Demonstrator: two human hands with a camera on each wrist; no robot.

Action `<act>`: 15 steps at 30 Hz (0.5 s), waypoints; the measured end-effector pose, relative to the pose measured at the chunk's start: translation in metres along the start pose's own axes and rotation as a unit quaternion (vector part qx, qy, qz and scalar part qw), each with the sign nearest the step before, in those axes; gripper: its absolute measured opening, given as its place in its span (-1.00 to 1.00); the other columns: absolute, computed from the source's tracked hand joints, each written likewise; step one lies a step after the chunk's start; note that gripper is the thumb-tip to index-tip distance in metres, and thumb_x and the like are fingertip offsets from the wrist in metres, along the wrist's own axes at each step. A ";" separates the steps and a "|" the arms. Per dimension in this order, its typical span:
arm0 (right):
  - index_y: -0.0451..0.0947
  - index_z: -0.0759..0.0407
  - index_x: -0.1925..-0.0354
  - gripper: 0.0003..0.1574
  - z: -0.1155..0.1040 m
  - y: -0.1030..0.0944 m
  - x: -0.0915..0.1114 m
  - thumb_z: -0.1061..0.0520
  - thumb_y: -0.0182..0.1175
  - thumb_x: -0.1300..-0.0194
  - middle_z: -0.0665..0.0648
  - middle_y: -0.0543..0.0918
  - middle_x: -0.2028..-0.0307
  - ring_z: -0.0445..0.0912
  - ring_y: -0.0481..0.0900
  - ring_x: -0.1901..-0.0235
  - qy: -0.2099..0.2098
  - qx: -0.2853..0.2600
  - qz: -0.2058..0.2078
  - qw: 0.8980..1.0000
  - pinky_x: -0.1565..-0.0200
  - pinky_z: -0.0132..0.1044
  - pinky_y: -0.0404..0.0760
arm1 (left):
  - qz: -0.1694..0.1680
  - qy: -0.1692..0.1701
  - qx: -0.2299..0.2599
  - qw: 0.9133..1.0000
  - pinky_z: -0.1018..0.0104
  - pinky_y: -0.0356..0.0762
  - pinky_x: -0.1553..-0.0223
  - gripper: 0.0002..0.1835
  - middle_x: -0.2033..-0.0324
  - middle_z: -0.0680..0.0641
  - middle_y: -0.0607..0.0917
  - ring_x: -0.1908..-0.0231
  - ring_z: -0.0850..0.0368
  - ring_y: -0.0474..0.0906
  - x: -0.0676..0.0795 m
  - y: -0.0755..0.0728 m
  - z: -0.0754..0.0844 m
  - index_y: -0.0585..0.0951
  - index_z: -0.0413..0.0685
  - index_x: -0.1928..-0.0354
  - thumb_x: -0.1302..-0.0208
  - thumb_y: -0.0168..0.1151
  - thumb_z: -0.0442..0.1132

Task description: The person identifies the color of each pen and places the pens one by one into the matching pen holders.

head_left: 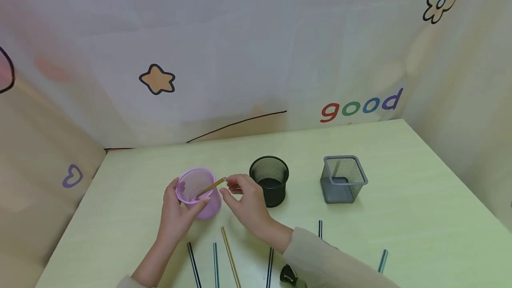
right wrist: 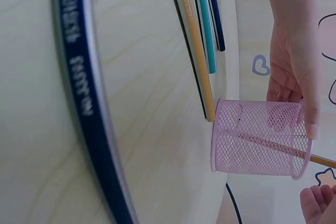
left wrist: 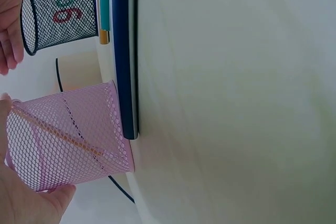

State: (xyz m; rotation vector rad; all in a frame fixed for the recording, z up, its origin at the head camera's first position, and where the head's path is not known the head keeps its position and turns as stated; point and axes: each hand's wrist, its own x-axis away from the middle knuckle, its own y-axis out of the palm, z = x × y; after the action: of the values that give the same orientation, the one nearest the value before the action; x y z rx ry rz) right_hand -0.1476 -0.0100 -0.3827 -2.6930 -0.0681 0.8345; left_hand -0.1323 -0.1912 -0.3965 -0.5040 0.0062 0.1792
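Head view, left hand (head_left: 174, 218): grips cup (head_left: 210, 208); slackening could tip it.
Right hand (head_left: 249, 202): loose beside cup; bumping could dislodge pencil (head_left: 213, 186).

I find a pale green table (head_left: 412, 181) before me, its far edge against a creased, printed backdrop (head_left: 256, 48). On the backdrop I record an orange star (head_left: 157, 79) outlined in black, left of centre; a flower (head_left: 441, 2) at upper right; the multicoloured word "good" (head_left: 358, 107) below it; and a purple heart (head_left: 72, 176) at lower left.
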 end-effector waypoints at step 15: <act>0.57 0.36 0.28 -0.80 -0.006 -0.042 0.012 0.38 0.33 -0.06 0.23 0.61 0.35 -0.02 0.61 0.36 0.037 0.022 -0.029 0.999 0.26 -0.31 0.69 | -0.002 0.000 0.023 1.000 -0.11 0.26 -0.28 0.08 -0.29 -0.40 0.18 -0.30 -0.35 0.19 0.001 -0.002 -0.001 -0.06 -0.36 -0.41 -0.04 0.45 -0.14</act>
State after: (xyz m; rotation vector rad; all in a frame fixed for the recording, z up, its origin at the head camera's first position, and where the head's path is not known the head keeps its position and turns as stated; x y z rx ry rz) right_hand -0.1325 0.0299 -0.3710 -2.6648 -0.1097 0.7113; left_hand -0.1304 -0.1936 -0.3963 -0.4573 0.0100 0.1735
